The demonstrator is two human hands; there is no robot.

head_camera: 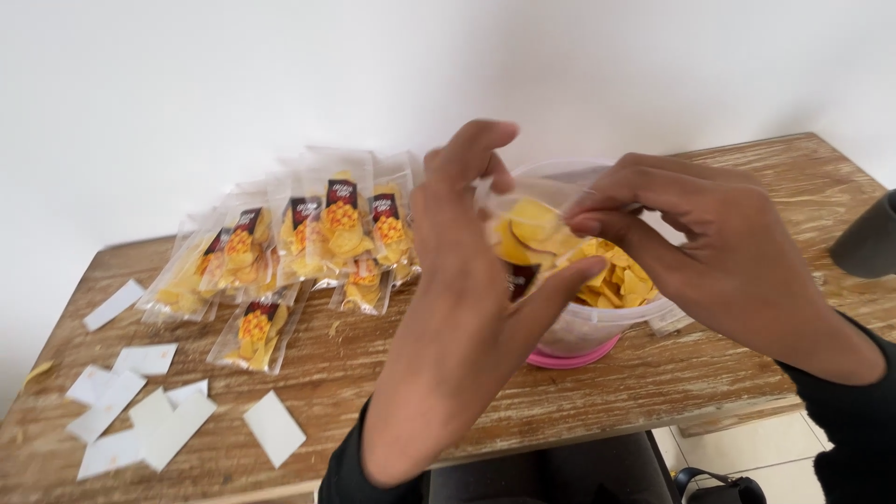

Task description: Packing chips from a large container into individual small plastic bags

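A small clear pouch (523,245) of yellow chips is pinched between the left hand (462,271) and right hand (709,247), right over the clear tub (597,322). Left of the tub, filled pouches (308,238) with dark labels are fanned out, white slips (149,415) beyond. The tub's pink base is mostly hidden.

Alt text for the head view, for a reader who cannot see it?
Two bare hands, left hand and right hand, hold a small clear bag of yellow chips over a chip-filled plastic tub on a wooden table, beside filled packets and white paper slips.
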